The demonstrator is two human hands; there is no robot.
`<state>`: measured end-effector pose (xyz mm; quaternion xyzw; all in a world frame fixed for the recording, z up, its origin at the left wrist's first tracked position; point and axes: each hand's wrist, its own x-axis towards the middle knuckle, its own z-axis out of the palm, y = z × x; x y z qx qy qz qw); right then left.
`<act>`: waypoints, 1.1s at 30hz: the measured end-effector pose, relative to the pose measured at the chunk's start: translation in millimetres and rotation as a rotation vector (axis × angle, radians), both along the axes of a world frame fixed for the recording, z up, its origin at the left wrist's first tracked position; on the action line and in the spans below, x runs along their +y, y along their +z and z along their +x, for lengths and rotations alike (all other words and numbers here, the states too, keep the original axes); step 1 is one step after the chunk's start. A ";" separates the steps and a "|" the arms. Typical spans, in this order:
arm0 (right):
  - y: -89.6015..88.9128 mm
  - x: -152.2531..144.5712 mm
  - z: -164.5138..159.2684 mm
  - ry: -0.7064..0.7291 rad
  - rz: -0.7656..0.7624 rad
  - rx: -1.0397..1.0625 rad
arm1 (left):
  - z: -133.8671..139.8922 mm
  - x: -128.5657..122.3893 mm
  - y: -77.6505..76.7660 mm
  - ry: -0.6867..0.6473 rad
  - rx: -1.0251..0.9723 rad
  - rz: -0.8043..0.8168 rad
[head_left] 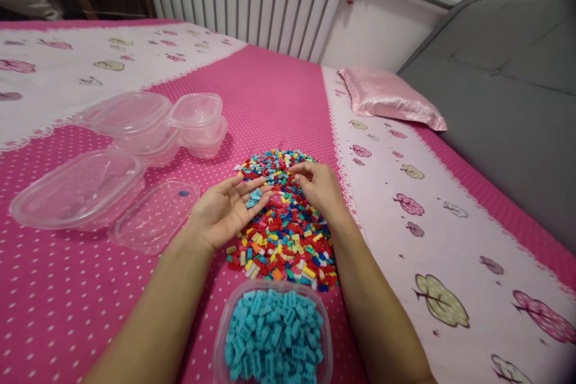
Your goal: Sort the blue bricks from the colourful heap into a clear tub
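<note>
My left hand (pixel 229 207) is held palm up with its fingers stretched out, and a few light-blue toy bricks (pixel 254 197) rest on them. It hovers at the left side of a pile of small mixed-colour toy bricks (pixel 283 243). Over the pile's far right part, my right hand (pixel 317 186) is bent with thumb and fingertips drawn close together; whatever is between them is too small to make out. Nearest to me, between my forearms, a clear plastic tub (pixel 219 336) is filled with light-blue bricks (pixel 274 333).
Left of the pile are a clear lid (pixel 155 216), a large lidded tub (pixel 81 189) and more clear containers (pixel 198 114). They lie on a pink dotted bedspread (pixel 279 90). A pink pillow (pixel 391 96) rests by the grey headboard (pixel 499 84); a radiator (pixel 252 0) stands behind.
</note>
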<state>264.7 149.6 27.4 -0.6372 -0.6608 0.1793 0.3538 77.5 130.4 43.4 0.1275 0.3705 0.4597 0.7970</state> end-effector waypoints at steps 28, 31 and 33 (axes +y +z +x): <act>-8.6 3.2 -0.8 0.004 -0.262 -0.484 | -0.9 1.6 0.1 0.140 0.058 -0.009; -10.3 3.2 -0.9 -0.019 -0.265 -0.499 | -0.8 3.0 -0.7 0.164 0.079 -0.012; -10.3 3.0 -1.1 -0.030 -0.264 -0.504 | -0.9 3.9 -1.2 0.192 0.093 -0.018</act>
